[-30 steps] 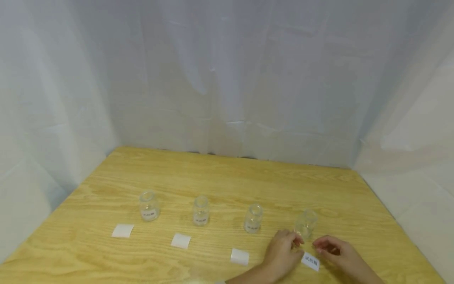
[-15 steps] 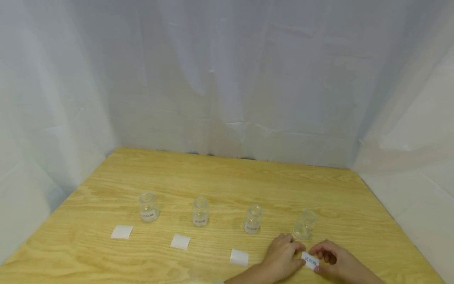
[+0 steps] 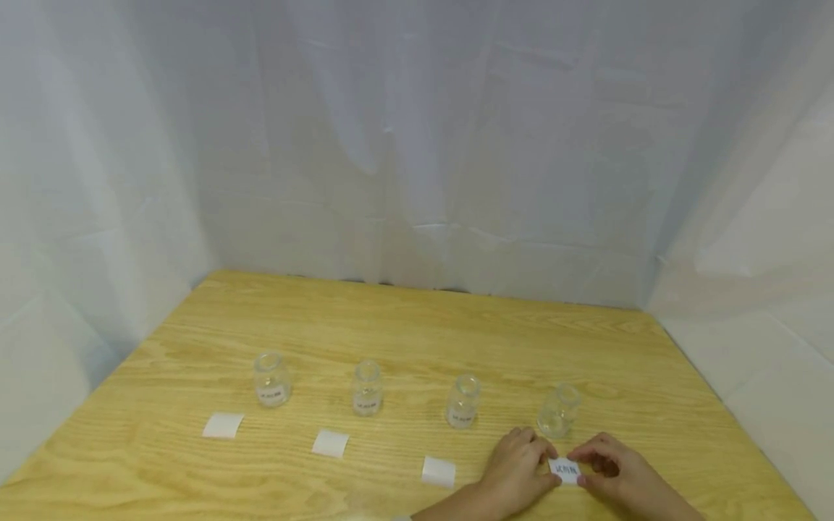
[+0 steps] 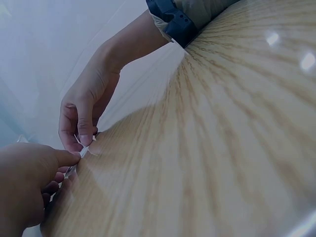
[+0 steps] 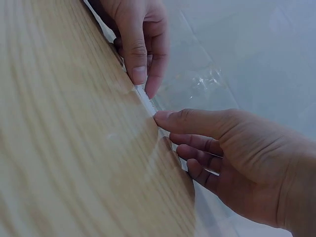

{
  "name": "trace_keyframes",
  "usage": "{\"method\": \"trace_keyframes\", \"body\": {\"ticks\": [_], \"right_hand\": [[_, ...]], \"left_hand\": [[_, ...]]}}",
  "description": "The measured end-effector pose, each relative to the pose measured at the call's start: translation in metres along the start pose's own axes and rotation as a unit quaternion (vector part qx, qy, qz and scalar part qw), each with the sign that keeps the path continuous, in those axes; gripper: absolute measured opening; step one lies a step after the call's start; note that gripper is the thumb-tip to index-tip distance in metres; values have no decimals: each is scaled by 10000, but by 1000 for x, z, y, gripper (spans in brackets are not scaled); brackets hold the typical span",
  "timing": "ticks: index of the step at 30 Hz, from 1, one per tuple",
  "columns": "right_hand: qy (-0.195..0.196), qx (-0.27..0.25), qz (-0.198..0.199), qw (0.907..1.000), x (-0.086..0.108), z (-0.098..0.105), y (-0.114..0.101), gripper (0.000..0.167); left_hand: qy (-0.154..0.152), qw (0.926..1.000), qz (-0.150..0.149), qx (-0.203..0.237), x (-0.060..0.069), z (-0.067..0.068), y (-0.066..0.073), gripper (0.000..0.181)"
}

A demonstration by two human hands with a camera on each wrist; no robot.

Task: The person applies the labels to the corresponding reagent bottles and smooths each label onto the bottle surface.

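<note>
A small white label (image 3: 564, 470) with dark printed characters spans the gap between my two hands, low over the table's front right. My left hand (image 3: 517, 467) pinches its left end with thumb and fingers. At the right end, my right hand (image 3: 619, 474) pinches it the same way. Just behind the hands stands a small clear glass bottle (image 3: 558, 410), with no printed label visible on it. In the right wrist view the label (image 5: 145, 101) appears nearly edge-on between the fingertips. The left wrist view shows only a thin strip of it.
Three similar glass bottles stand leftward in a row: a near one (image 3: 463, 401), a middle one (image 3: 368, 388) and a far-left one (image 3: 271, 380), each labelled low down. Blank white paper pieces (image 3: 439, 471) (image 3: 330, 443) (image 3: 224, 425) lie in front. White sheeting (image 3: 417, 145) surrounds the wooden table (image 3: 417, 325).
The right hand, apart from the label a second ago, moved in and took hold of its right end. The label has turned from slanted to nearly level and shifted slightly left.
</note>
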State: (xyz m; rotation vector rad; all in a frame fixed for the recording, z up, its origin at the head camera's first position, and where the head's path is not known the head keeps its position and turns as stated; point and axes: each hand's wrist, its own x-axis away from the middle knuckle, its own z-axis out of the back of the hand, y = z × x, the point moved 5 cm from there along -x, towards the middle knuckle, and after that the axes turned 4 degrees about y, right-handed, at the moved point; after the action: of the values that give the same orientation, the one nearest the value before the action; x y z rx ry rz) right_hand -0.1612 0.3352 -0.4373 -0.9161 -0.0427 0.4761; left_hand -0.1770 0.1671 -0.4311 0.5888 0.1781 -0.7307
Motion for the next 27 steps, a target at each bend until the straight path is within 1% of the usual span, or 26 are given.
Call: {"method": "trace_keyframes", "body": {"ticks": [2, 8, 13, 17, 19, 21, 22, 24, 27], "right_hand": [[63, -18, -77, 9999, 0, 0, 0, 22], [137, -36, 14, 9999, 0, 0, 1, 22], [123, -48, -115, 9998, 0, 0, 4, 17], [138, -141, -142, 9997, -1, 0, 4, 14], [148, -212, -61, 9996, -2, 0, 3, 12], [153, -283, 126, 9994, -2, -1, 1, 10], [159, -284, 251, 9992, -2, -1, 0, 9], [176, -224, 375, 9989, -2, -1, 0, 10], [215, -90, 264, 9994, -1, -1, 1, 16]], "left_hand": [[23, 10000, 10, 15, 0, 1, 0, 26], [69, 10000, 47, 42, 0, 1, 0, 25], [127, 9999, 88, 30, 0, -1, 0, 26], [129, 9997, 203, 73, 0, -2, -2, 28], [97, 9994, 296, 117, 0, -2, -2, 29], [51, 9991, 384, 177, 0, -2, -3, 29], [54, 9990, 398, 190, 0, -2, -3, 29], [74, 9990, 381, 217, 0, -1, -3, 27], [174, 9991, 297, 248, 1, 0, -2, 25]]}}
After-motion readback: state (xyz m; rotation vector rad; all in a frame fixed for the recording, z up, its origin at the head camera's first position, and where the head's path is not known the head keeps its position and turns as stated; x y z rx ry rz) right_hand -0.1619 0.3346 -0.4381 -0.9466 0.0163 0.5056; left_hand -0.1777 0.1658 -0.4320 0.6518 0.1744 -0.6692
